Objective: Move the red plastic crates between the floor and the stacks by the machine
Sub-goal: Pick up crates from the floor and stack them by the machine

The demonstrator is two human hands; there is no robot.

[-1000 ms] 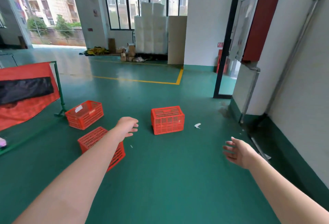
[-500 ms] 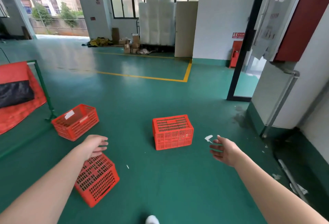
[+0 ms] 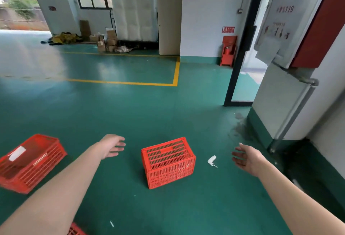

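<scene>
Glossy green floor (image 3: 130,115), and in the middle of it sits a red plastic crate (image 3: 168,162), lattice face on top. Just to its right lies a crumpled white scrap (image 3: 211,160). Far left, a second red crate (image 3: 35,167), open side up, white sheet (image 3: 17,153) inside. At the bottom edge a third crate (image 3: 76,231) shows only a corner. Beyond runs a painted yellow line (image 3: 121,82), with cardboard boxes (image 3: 107,42) by the far wall.

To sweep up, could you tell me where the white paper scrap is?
In the head view, the white paper scrap lies on the green floor between the middle red crate and the right hand.
</scene>
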